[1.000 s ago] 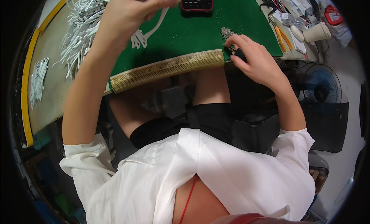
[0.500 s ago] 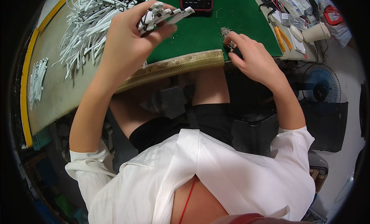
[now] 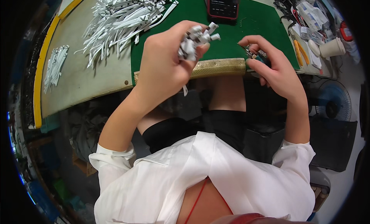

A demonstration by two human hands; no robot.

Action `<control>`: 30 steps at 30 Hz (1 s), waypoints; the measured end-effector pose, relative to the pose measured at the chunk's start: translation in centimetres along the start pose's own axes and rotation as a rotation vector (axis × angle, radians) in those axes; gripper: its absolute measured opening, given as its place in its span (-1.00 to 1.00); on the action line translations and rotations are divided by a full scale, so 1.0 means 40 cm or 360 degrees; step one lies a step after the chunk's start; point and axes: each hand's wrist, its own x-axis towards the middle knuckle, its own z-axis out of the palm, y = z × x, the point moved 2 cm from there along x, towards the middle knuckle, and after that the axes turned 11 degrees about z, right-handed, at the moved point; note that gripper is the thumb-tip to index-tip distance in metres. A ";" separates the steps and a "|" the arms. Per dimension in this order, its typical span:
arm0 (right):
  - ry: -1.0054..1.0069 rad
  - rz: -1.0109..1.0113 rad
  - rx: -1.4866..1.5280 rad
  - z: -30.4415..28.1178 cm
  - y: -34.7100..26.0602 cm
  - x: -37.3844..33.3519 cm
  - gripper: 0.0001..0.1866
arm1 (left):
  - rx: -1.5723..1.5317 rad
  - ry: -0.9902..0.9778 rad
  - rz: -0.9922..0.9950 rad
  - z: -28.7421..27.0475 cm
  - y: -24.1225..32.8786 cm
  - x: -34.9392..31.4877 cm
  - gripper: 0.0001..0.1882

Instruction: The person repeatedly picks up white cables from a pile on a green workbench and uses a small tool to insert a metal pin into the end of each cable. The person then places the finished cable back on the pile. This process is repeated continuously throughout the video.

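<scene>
My left hand [image 3: 163, 66] is raised over the front of the green mat, closed round a bundle of white eyeglass temples [image 3: 189, 48]. Their hinge ends stick up past my fingers, and one curved tip hangs below the palm. At the mat's right front corner, my right hand [image 3: 275, 66] is curled with thumb and forefinger near each other. A small dark tool [image 3: 263, 59] lies within its grip; a thin metal end shows, but its kind is unclear. Beside these fingers is a little heap of tiny metal screws [image 3: 248, 57], partly covered by the hand.
A large pile of white temples [image 3: 123, 23] lies at the far left, a smaller group [image 3: 56, 66] near the yellow edge. A red-cased phone [image 3: 222, 8] stands at the back. Orange-handled pliers [image 3: 300, 52] and a paper cup [image 3: 332, 48] are on the right.
The view has shifted, so the table sits further right in the picture. My left hand has come lower and nearer, turning the bundle upright. My right hand stays by the screws, its forefinger lifted more.
</scene>
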 end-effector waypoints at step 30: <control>0.0736 -0.0398 -0.0289 0.217 -0.048 0.007 -0.40 | 0.0985 -0.0333 0.0543 0.041 -0.036 0.003 -0.72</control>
